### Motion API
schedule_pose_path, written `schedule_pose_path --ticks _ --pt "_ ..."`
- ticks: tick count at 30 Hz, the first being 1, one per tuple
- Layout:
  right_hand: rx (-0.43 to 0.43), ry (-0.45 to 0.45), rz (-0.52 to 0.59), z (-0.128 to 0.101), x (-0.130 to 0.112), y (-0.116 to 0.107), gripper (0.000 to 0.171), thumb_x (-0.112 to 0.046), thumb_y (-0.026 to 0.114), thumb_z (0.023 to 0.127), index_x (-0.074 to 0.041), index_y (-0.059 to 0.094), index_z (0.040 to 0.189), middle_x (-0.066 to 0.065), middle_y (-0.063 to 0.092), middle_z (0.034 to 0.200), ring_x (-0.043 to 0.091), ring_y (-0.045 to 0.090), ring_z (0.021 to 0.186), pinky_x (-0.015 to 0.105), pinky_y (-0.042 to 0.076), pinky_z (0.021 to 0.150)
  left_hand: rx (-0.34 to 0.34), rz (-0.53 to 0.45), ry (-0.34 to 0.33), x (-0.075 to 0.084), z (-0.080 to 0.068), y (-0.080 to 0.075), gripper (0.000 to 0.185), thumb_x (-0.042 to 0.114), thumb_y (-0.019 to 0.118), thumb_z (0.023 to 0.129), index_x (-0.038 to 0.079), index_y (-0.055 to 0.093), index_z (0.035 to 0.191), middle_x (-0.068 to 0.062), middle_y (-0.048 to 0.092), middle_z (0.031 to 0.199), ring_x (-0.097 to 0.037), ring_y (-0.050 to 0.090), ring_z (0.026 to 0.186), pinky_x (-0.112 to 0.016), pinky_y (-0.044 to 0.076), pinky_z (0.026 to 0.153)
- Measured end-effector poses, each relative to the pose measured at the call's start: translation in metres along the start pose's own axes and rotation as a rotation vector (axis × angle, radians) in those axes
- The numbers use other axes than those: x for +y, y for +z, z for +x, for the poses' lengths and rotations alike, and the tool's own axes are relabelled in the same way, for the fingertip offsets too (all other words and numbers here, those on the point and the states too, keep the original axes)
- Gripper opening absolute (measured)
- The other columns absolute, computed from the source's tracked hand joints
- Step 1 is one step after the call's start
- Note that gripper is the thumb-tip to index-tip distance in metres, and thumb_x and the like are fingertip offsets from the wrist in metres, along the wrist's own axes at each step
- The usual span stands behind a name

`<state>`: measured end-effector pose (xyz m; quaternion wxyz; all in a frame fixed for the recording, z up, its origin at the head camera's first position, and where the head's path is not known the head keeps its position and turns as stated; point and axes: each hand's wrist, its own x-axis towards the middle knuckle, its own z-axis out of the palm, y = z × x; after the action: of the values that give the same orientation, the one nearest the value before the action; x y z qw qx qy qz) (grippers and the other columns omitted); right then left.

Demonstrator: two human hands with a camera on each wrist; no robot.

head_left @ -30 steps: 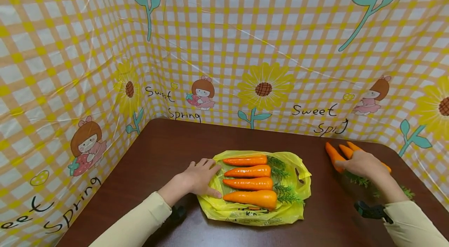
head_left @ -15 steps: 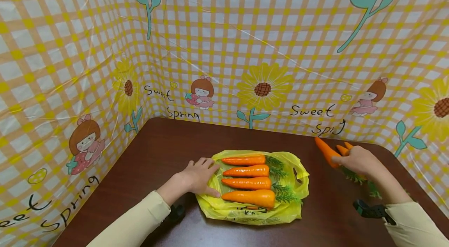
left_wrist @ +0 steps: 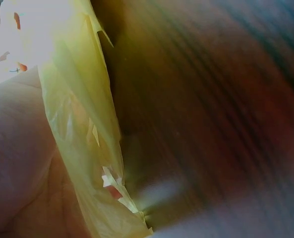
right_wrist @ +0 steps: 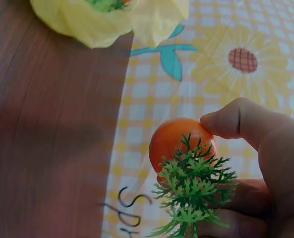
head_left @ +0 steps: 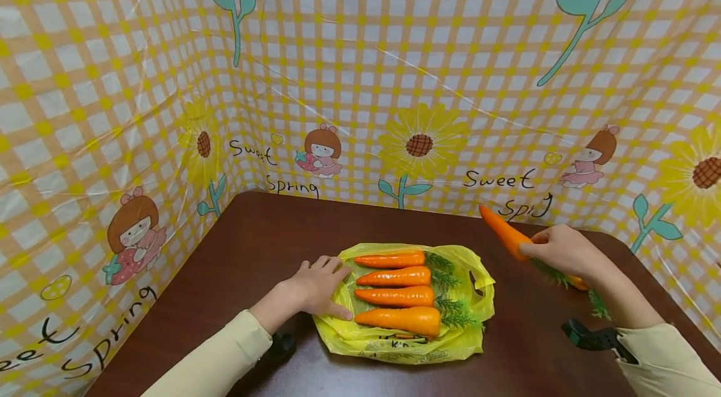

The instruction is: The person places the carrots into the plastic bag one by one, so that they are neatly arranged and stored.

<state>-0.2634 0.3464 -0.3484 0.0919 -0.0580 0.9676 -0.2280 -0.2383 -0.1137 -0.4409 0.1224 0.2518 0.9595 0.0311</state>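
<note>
A yellow plastic bag (head_left: 474, 287) lies flat on the dark brown table (head_left: 265, 234) with several orange toy carrots (head_left: 394, 278) side by side on it, green tops to the right. My left hand (head_left: 318, 287) rests flat on the bag's left edge (left_wrist: 82, 148), fingers straight. My right hand (head_left: 557, 250) grips another carrot (head_left: 501, 231) near its green top (right_wrist: 194, 188) and holds it above the table, tip pointing up and left. Behind that hand another carrot (head_left: 577, 283) is partly hidden.
Checked yellow sheets with sunflowers (head_left: 422, 140) and cartoon girls wall in the table at the back and both sides. A black wrist mount (head_left: 594, 337) sits on my right arm. Bare table shows left of the bag and behind it.
My right hand has lifted one carrot off the pile at the right and carried it up and leftwards. The left hand and the bag have stayed put.
</note>
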Motion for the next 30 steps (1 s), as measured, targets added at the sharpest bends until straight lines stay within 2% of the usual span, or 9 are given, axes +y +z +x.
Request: schedule_pose_path --ticks 1,5,10,18,25,30 --pt "-0.006 0.0 0.004 0.0 -0.003 0.0 0.04 -0.036 0.063 0.095 0.001 0.076 0.101 -0.004 0.037 0.051 0.009 0.033 0.043 0.026 0.034 0.046 -0.002 -0.003 0.001 0.0 0.0 0.0 0.094 0.072 0.065 0.083 0.024 0.034 0.158 -0.006 0.031 0.162 -0.029 0.029 0.149 -0.062 0.032 0.112" --pt "-0.007 -0.031 -0.007 -0.003 -0.015 0.0 0.037 -0.035 0.063 0.095 -0.001 0.077 0.102 -0.007 0.037 0.053 0.009 0.034 0.046 0.026 0.033 0.049 -0.007 -0.006 0.007 0.001 0.0 0.001 0.094 0.072 0.065 0.083 0.024 0.034 0.158 -0.006 0.032 0.161 -0.03 0.03 0.148 -0.062 0.032 0.112" --pt "-0.001 -0.092 -0.029 -0.005 -0.032 -0.002 0.037 -0.029 0.065 0.092 0.003 0.074 0.109 -0.004 0.047 0.052 0.009 0.038 0.044 0.026 0.036 0.047 -0.006 0.008 0.008 0.003 0.0 0.0 0.094 0.072 0.064 0.083 0.024 0.034 0.158 -0.006 0.032 0.161 -0.029 0.03 0.148 -0.061 0.032 0.111" --pt "-0.005 -0.156 -0.055 -0.005 -0.062 -0.005 0.053 -0.029 0.067 0.09 0.013 0.065 0.123 -0.001 0.05 0.047 0.007 0.024 0.042 0.025 0.03 0.044 0.0 0.026 -0.002 0.0 0.001 -0.002 0.093 0.073 0.063 0.084 0.025 0.034 0.158 -0.005 0.031 0.161 -0.029 0.029 0.149 -0.061 0.033 0.111" --pt "-0.072 -0.173 -0.029 -0.004 -0.083 0.0 0.054 -0.025 0.068 0.089 0.012 0.062 0.128 0.003 0.056 0.05 0.01 0.04 0.04 0.028 0.038 0.043 -0.01 0.023 0.001 0.0 0.002 -0.004 0.093 0.072 0.063 0.085 0.024 0.033 0.158 -0.005 0.031 0.162 -0.029 0.029 0.149 -0.061 0.033 0.111" --pt "-0.109 -0.198 -0.039 -0.002 -0.096 0.007 0.051 -0.024 0.068 0.09 0.01 0.063 0.128 0.004 0.064 0.062 0.012 0.042 0.042 0.03 0.039 0.043 -0.01 0.01 0.001 0.0 0.0 -0.003 0.093 0.071 0.064 0.084 0.024 0.034 0.158 -0.006 0.031 0.162 -0.029 0.029 0.149 -0.061 0.033 0.111"
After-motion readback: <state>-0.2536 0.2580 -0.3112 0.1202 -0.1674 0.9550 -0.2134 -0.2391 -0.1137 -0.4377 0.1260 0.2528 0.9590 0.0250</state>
